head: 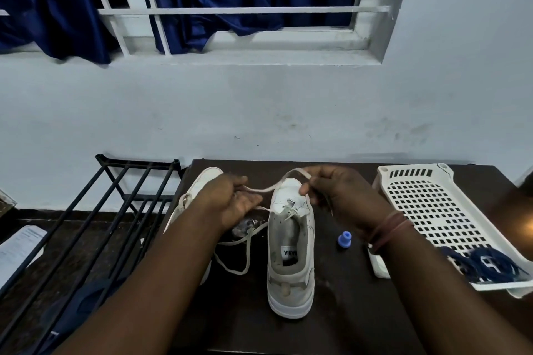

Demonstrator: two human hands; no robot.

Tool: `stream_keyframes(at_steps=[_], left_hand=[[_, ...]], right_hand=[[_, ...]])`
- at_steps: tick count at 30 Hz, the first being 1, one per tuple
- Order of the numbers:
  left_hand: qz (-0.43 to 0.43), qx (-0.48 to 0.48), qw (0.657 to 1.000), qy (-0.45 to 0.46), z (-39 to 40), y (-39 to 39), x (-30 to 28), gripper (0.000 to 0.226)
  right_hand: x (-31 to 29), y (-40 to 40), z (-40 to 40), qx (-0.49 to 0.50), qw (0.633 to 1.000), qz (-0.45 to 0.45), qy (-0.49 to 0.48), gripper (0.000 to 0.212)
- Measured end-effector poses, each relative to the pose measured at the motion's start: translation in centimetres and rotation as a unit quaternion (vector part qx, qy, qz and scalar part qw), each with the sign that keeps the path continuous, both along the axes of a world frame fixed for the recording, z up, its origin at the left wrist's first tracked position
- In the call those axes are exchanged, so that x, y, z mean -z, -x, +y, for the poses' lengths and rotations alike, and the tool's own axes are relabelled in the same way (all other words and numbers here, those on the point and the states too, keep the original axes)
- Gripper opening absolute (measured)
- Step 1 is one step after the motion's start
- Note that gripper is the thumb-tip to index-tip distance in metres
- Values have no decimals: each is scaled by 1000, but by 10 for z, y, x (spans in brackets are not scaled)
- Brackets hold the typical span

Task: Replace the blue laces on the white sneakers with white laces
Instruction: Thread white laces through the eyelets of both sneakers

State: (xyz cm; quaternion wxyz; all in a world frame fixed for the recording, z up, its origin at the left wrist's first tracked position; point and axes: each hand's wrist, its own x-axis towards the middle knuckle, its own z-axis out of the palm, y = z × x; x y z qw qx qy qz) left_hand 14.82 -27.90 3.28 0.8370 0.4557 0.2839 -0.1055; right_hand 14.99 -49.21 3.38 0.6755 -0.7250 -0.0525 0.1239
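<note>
**White lace mid-threading, right sneaker centre of table**

Right sneaker (291,253) stands upright on the dark table (346,311), long axis front to back, heel toward the camera, toe toward the wall. White lace (268,189) runs through the eyelets near the toe and spans side to side above the toe between both hands.

Left hand (233,202) sits just left of the toe, fingers curled around the lace's left run. Right hand (334,193) is just right of the toe, pinching the other end, which loops up over the fingers.

Left sneaker (196,196) lies beside it, largely behind the left forearm, its own lace trailing loose on the table.

Blue laces (484,264) piled in the white perforated tray (432,210) at the right table edge. Small blue cap (344,240) lies between shoe and tray. Bare tabletop in front of the heel. Black rack (121,210) stands off the table's left edge.
</note>
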Motion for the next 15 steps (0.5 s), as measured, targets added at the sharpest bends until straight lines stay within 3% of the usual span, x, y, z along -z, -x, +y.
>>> stream_keyframes(at_steps=[2,5,6,9,12,15], left_hand=[[-36,92,987,-129,-14,5,1,6],[-141,179,922,-314,-23,9,13,78],[-173,187,889,-380,-24,10,14,85],[-289,183,798,-496,-27,13,19,61],[-324,183,774,-512,-23,13,23,27],[-307,122,749,-574,-17,14,19,19]], right_hand=[[0,4,7,-19,998,-25,59,21],[3,6,15,-7,996,-36,83,12],[5,6,17,3,997,-36,75,9],[9,7,17,25,997,-43,60,7],[8,9,16,23,998,-42,50,8],[6,6,11,40,997,-28,57,8]])
